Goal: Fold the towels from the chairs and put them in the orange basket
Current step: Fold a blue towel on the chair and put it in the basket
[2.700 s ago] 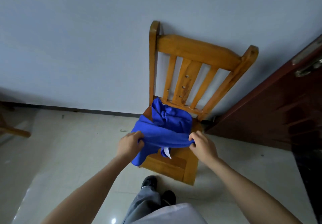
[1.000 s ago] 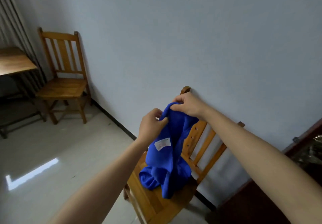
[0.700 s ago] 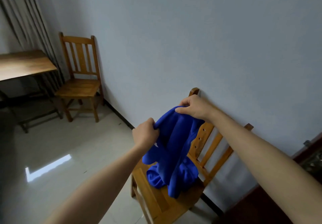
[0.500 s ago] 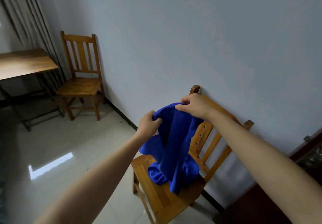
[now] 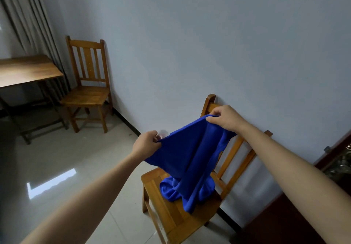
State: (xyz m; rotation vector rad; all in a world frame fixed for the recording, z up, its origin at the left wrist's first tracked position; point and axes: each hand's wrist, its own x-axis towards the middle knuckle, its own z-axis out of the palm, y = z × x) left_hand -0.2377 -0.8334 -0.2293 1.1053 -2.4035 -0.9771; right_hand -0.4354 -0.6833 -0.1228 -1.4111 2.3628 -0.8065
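Two wooden chairs stand by the wall: a near chair (image 5: 171, 221) and a far chair (image 5: 85, 95). There is one blue towel (image 5: 190, 158), one table (image 5: 28, 70), one grey curtain (image 5: 24, 15) and one dark cabinet (image 5: 284, 224) at the right edge. Two hands show: the left hand (image 5: 145, 145) and the right hand (image 5: 226, 118).

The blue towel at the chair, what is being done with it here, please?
A person holds the blue towel up by its top edge, the left hand gripping one corner and the right hand pinching the other, over the wooden chair. The towel's lower end lies bunched on its seat. It is not folded yet.
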